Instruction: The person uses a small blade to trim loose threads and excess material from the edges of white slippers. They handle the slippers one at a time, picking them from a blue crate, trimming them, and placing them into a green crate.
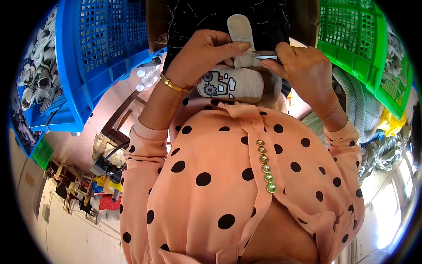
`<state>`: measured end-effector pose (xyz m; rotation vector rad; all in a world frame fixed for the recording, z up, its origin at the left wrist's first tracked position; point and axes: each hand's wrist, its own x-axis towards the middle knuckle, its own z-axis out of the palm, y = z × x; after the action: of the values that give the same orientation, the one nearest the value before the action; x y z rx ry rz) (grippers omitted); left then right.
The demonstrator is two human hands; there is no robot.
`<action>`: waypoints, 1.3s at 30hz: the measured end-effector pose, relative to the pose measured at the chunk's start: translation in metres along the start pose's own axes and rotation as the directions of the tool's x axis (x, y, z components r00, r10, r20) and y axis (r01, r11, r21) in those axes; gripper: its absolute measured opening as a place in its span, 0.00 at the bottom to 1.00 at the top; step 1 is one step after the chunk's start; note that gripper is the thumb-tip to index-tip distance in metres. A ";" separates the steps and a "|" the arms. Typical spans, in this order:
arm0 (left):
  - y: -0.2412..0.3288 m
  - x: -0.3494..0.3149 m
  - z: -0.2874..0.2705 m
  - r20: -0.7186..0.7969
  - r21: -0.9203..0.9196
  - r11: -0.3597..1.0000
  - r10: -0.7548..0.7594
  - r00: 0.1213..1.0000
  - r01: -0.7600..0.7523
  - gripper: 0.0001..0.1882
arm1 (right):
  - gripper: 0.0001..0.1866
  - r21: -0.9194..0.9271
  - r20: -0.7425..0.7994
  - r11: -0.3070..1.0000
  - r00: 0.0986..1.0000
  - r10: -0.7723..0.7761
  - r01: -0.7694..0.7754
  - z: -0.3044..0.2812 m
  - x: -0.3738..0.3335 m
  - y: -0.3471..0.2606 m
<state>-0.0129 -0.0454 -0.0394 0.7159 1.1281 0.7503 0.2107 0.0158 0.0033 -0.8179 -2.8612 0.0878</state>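
Note:
My left hand (209, 55) pinches a small beige cloth shoe (241, 33), its pale sole-shaped part pointing away from me. In my right hand (303, 66) are small metal thread snips (265, 55), gripped between thumb and fingers. Their pointed tips reach toward the beige shoe's edge, close to my left thumb; I cannot tell whether they touch. Just below, against my body, lies another grey-beige shoe piece (246, 86) with a vehicle and cloud design. Part of it is hidden under my hands.
A dark surface (193, 20) strewn with loose thread ends lies ahead. A blue plastic basket (110, 53) with many small shoes beside it stands left; a green plastic basket (351, 44) stands right. Clear bottles (147, 77) are near my left forearm. Grey fabric (360, 101) is piled at right.

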 end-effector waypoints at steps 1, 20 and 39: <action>-0.001 0.000 -0.001 0.000 -0.017 1.000 -0.006 1.000 0.006 0.15 | 0.22 -0.018 0.001 1.000 1.000 0.007 -0.007 0.000 0.000 -0.001; -0.006 -0.014 0.002 -0.028 -0.228 0.969 -0.100 0.995 0.091 0.13 | 0.23 -0.125 0.051 0.992 0.999 0.011 -0.004 -0.004 0.001 -0.012; -0.011 -0.018 0.003 -0.018 -0.258 0.961 -0.102 0.995 0.094 0.13 | 0.23 0.285 0.012 0.944 0.986 0.167 -0.164 0.012 -0.007 -0.011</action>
<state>-0.0129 -0.0670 -0.0386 0.4276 1.0624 0.8076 0.2083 0.0026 -0.0084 -0.9878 -2.6728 0.5021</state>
